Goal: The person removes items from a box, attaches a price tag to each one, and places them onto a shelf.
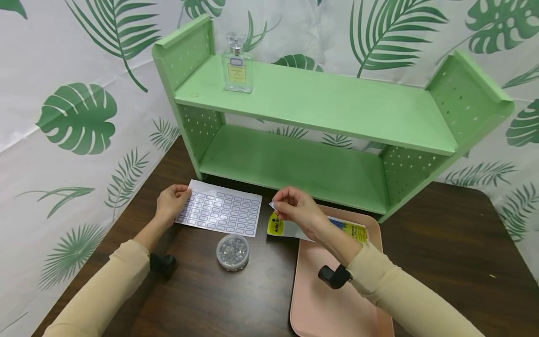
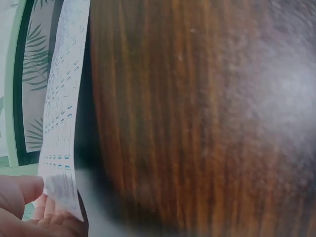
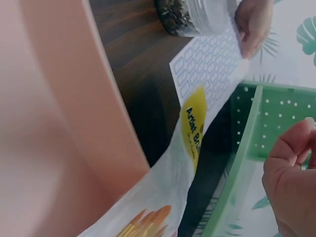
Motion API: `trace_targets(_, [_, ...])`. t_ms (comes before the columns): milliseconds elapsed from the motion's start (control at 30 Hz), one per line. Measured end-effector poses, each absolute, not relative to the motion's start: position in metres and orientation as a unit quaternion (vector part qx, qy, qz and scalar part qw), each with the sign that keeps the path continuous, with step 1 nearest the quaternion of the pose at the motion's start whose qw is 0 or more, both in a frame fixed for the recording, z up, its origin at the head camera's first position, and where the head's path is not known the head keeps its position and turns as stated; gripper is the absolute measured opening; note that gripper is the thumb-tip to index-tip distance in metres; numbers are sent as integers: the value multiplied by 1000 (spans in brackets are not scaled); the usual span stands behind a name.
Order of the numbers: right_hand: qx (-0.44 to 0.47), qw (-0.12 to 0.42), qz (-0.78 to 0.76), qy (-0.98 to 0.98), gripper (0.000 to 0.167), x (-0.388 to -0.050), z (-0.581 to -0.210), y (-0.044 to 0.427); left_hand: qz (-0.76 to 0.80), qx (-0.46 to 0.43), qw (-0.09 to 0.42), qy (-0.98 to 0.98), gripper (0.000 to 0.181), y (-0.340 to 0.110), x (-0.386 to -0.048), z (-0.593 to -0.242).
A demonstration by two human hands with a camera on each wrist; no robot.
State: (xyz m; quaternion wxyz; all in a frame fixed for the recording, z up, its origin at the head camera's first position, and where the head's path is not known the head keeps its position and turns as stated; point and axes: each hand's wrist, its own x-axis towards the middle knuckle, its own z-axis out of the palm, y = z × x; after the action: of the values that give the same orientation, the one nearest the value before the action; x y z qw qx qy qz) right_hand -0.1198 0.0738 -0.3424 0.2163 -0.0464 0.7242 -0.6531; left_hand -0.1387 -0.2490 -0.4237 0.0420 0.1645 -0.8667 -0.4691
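Thumb and fingertips of the right hand (image 1: 300, 210) close in a tight pinch on a small pale piece (image 1: 272, 205), probably a label, its corner jutting out at nine o'clock. The left hand (image 1: 171, 202) grips the sheet of labels (image 1: 223, 213) by its left edge, thumb on one face and fingers behind.

The likeliest mishap, I judge, is the piece clinging to skin or folding on itself — little of it shows past the fingertips, and one side may be sticky. A loosened pinch could drop it onto the brush packet (image 1: 275, 224) below; a tug from the left hand could crease the sheet.

Seen from the right hand in the head view, the sheet lies at nine o'clock, the tub of clear beads (image 1: 232, 252) at eight, near the sheet's lower edge. The packet runs beneath the hand towards four, overlapping the pink tray (image 1: 337, 313) at five. The green shelf (image 1: 294, 150) stands at twelve, the glass bottle (image 1: 237, 75) on its upper board at eleven.
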Motion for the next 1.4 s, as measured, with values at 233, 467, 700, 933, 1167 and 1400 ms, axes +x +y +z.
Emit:
trace_targets(233, [-60, 215, -627, 746, 10, -111, -345, 81, -406, 127, 80, -901, 29, -251, -131, -422])
trace_targets(467, [-78, 212, -610, 760, 12, -106, -347, 87, -421, 32, 122, -898, 21, -223, -122, -400])
trace_targets(700, [-117, 205, -601, 763, 14, -98, -349, 91, -548, -112, -71, -826, 22, -149, -101, -360])
trace_targets(933, [-149, 199, -591, 767, 18, -88, -350, 90, -578, -146, -155, -788, 24, -118, -88, -356])
trace_targets(1167, [-147, 194, -581, 776, 13, -81, -352, 87, -575, -142, -163, -789, 13, -111, -79, -359])
trace_targets(1400, [-137, 196, -588, 773, 15, -75, -353, 86, -575, -133, -160, -791, 10, -110, -72, -362])
